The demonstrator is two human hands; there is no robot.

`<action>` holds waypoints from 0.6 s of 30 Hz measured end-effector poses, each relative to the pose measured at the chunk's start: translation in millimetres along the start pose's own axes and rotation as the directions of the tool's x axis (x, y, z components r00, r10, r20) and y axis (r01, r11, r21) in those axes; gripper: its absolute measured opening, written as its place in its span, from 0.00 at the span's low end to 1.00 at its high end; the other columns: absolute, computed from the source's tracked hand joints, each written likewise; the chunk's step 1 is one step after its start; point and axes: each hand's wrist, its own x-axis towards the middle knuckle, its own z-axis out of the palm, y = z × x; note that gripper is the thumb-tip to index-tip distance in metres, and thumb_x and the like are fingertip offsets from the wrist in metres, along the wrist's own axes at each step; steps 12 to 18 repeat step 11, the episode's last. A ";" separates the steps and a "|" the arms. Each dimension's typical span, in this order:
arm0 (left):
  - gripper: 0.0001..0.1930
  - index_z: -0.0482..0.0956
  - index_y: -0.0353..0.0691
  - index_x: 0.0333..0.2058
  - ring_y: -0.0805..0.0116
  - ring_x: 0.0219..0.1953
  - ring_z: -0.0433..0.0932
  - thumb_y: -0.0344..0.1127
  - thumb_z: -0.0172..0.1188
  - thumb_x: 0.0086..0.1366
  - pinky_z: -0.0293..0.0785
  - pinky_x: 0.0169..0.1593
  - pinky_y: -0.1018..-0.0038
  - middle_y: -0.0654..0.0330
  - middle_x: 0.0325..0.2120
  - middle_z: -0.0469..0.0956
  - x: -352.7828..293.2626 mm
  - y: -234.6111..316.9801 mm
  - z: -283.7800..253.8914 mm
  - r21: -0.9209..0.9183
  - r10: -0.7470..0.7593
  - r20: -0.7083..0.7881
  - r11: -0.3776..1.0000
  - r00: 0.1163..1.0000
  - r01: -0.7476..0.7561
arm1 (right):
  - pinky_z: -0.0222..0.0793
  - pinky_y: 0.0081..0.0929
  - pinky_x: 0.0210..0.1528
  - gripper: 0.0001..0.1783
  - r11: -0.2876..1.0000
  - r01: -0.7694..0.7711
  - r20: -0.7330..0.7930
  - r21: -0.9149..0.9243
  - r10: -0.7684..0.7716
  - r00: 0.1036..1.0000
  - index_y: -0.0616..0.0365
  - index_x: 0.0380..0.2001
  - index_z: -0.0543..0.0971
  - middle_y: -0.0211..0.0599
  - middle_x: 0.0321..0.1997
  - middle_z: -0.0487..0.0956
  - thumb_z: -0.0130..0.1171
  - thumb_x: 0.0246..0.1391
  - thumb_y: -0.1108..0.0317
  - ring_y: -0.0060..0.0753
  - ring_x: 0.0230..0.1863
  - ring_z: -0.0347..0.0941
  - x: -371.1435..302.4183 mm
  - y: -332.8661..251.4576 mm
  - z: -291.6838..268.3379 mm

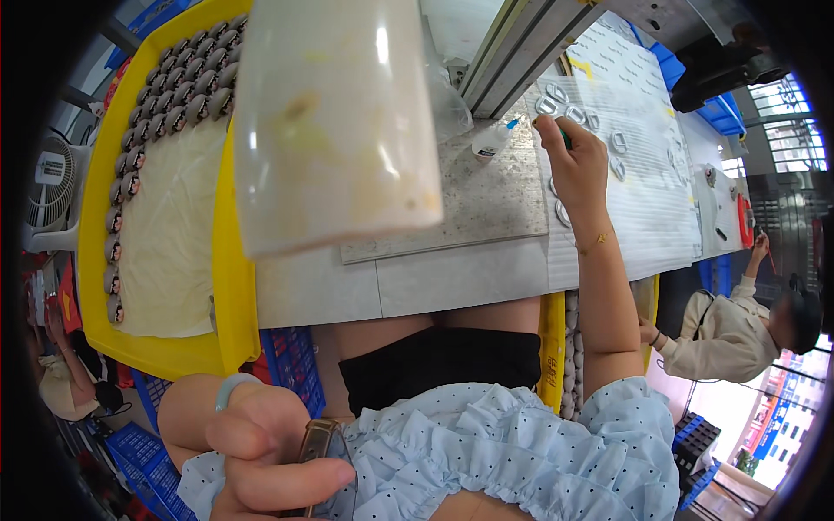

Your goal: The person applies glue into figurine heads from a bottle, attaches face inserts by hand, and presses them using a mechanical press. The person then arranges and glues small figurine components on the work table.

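Low at the left, close to my chest, my left hand [269, 451] has its fingers curled round a small flat thing with a brown-gold edge [320, 447]; its kind is unclear. A pale bracelet [233, 389] circles that wrist. Out over the table, my right hand [575, 161] is closed round a slim dark green thing [566, 139], mostly hidden in the fist. Left of this hand, a small white bottle with a blue tip [492, 143] stands on a grey metal plate [486, 204]. Several oval silvery rings [575, 114] lie on white foam sheeting [638, 221] beyond and beside the hand.
A large glossy white cylinder [339, 130] blocks much of the middle. At the left, a yellow tray [234, 286] holds rows of grey rounded pieces [200, 106] on a cream sheet. A metal post [512, 61] rises behind the plate. Another person [730, 334] works at the far right.
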 end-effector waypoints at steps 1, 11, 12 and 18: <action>0.12 0.74 0.65 0.36 0.78 0.30 0.71 0.49 0.63 0.53 0.56 0.49 0.62 0.73 0.35 0.62 6.4 -0.8 8.5 -0.015 -0.019 -0.018 1.000 1.000 0.019 | 0.54 0.24 0.22 0.20 0.994 0.005 -0.039 -0.108 -0.009 0.999 0.64 0.19 0.71 0.33 0.12 0.64 0.48 0.56 0.58 0.24 0.17 0.55 1.1 -2.1 0.2; 0.14 0.74 0.68 0.37 0.76 0.31 0.71 0.56 0.61 0.52 0.56 0.48 0.61 0.72 0.36 0.62 5.7 -0.8 10.3 -0.005 -0.014 -0.030 1.000 0.999 0.013 | 0.56 0.28 0.22 0.23 0.990 0.069 -0.054 -0.122 -0.076 0.996 0.64 0.17 0.70 0.38 0.11 0.65 0.47 0.56 0.55 0.30 0.15 0.58 2.9 -10.5 -0.2; 0.14 0.74 0.68 0.37 0.76 0.31 0.71 0.56 0.61 0.52 0.56 0.48 0.61 0.72 0.36 0.62 5.7 -0.8 10.3 -0.005 -0.014 -0.030 1.000 0.999 0.013 | 0.56 0.28 0.22 0.23 0.990 0.069 -0.054 -0.122 -0.076 0.996 0.64 0.17 0.70 0.38 0.11 0.65 0.47 0.56 0.55 0.30 0.15 0.58 2.9 -10.5 -0.2; 0.14 0.74 0.68 0.37 0.76 0.31 0.71 0.56 0.61 0.52 0.56 0.48 0.61 0.72 0.36 0.62 5.7 -0.8 10.3 -0.005 -0.014 -0.030 1.000 0.999 0.013 | 0.56 0.28 0.22 0.23 0.990 0.069 -0.054 -0.122 -0.076 0.996 0.64 0.17 0.70 0.38 0.11 0.65 0.47 0.56 0.55 0.30 0.15 0.58 2.9 -10.5 -0.2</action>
